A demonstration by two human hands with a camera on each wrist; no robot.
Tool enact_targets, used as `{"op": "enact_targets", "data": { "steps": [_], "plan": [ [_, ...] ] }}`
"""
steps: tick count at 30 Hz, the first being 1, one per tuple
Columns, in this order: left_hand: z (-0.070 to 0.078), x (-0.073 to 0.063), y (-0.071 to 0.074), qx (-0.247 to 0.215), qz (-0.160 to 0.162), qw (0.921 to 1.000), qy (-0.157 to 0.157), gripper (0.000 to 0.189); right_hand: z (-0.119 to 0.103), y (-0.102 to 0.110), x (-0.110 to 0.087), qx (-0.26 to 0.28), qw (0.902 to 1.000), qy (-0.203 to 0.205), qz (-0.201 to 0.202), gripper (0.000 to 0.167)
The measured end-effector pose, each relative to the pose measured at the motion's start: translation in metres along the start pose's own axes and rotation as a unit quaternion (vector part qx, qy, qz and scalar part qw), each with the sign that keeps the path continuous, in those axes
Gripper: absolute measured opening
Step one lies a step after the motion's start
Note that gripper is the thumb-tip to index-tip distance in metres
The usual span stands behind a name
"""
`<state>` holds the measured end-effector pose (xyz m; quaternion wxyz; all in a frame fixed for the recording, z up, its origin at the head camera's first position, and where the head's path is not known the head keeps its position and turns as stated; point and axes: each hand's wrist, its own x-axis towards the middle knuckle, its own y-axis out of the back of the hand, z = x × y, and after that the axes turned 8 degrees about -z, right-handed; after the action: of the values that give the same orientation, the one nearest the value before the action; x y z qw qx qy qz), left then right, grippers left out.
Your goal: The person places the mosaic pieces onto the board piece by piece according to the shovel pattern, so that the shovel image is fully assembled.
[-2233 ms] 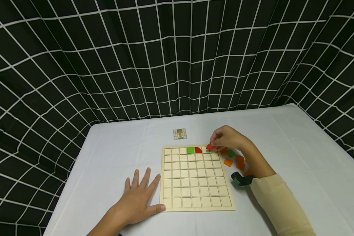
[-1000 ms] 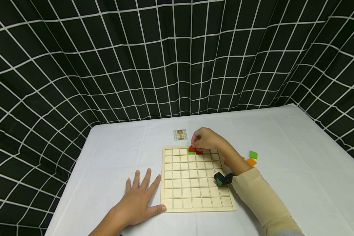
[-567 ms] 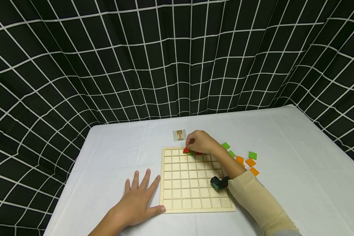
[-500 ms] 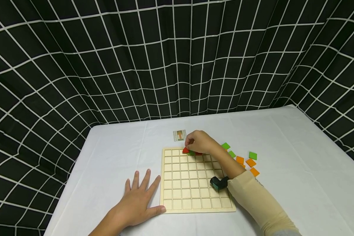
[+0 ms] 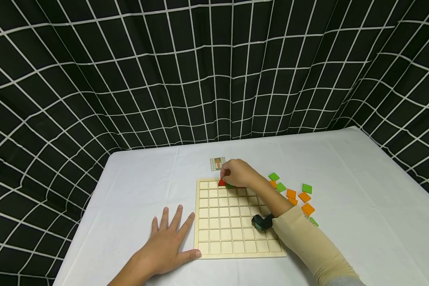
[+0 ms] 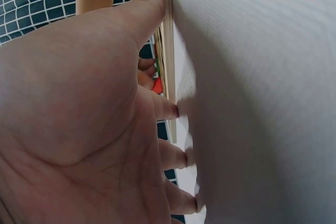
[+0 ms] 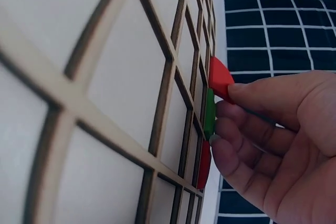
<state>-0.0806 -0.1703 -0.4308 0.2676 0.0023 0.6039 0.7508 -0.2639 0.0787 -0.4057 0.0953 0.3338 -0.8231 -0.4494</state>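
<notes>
My right hand (image 5: 240, 173) is over the far edge of a wooden grid board (image 5: 214, 223). Between thumb and fingers it pinches a red quarter-round tile (image 7: 219, 77), tilted, with its lower edge at a cell of the far row. Right beside it in that row lie a green square tile (image 7: 209, 114) and another red tile (image 7: 204, 166), partly hidden by the hand in the head view. My left hand (image 5: 164, 246) rests flat on the table with fingers spread. Its thumb (image 6: 147, 11) touches the board's near left corner.
Loose green tiles (image 5: 306, 188) and orange tiles (image 5: 308, 209) lie scattered right of the board, some close to the right forearm. A small card with a gridded picture (image 5: 215, 163) lies behind the board. A black curtain with white grid lines (image 5: 214, 79) stands behind the white table.
My right hand has carried the red tile leftward along the far row, past the green tile to the cell left of it. The left hand has stayed in place.
</notes>
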Motion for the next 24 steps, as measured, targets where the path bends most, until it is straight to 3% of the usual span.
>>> {"op": "enact_targets", "data": {
  "steps": [17, 24],
  "plan": [
    [0.001, 0.000, 0.000, -0.003, 0.003, 1.0000, 0.000, 0.101, -0.003, -0.004, -0.003, -0.016, 0.9996, -0.001, -0.024, 0.009],
    [0.000, 0.000, -0.001, -0.004, 0.002, 1.0000, 0.000, 0.100, -0.010, -0.006, -0.018, -0.099, 0.9930, 0.053, -0.036, 0.009]
  ]
}}
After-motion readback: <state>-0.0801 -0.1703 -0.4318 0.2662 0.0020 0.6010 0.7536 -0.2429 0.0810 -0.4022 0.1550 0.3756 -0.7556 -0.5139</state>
